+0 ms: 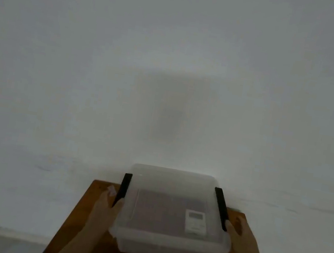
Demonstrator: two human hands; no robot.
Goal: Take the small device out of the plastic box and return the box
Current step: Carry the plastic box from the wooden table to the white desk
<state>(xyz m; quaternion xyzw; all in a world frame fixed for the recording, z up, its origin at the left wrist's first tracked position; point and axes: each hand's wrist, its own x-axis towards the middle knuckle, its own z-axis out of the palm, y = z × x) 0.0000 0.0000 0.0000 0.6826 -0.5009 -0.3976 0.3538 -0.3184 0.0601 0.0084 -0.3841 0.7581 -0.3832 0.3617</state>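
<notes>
A clear plastic box (157,242) with a closed lid and two black side clips sits over a brown wooden table (74,220) at the bottom centre. Through the lid a small white device (194,221) with a little screen shows, lying at the right side inside. My left hand (104,208) grips the box's left side below the left clip (123,189). My right hand (239,230) grips the right side by the right clip (220,208). Whether the box rests on the table or is held just above it, I cannot tell.
A plain white wall (169,72) fills most of the view behind the table, with my shadow on it. A small pale scrap (111,189) lies near the table's far left corner. Floor shows at the lower left.
</notes>
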